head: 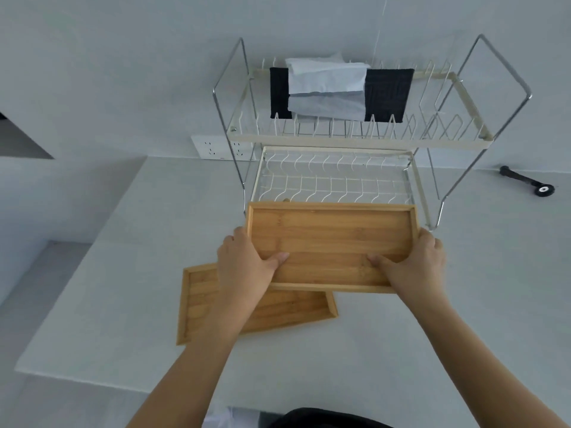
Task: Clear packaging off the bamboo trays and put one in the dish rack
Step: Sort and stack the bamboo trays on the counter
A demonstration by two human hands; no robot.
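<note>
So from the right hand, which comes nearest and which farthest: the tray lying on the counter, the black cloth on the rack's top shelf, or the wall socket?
1. Tray on the counter, down to the left of the right hand.
2. Black cloth, up on the rack's top shelf.
3. Wall socket, far left behind the rack.

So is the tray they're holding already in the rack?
Not yet. Both hands, left and right, hold the tray just in front of the rack's lower shelf.
</note>
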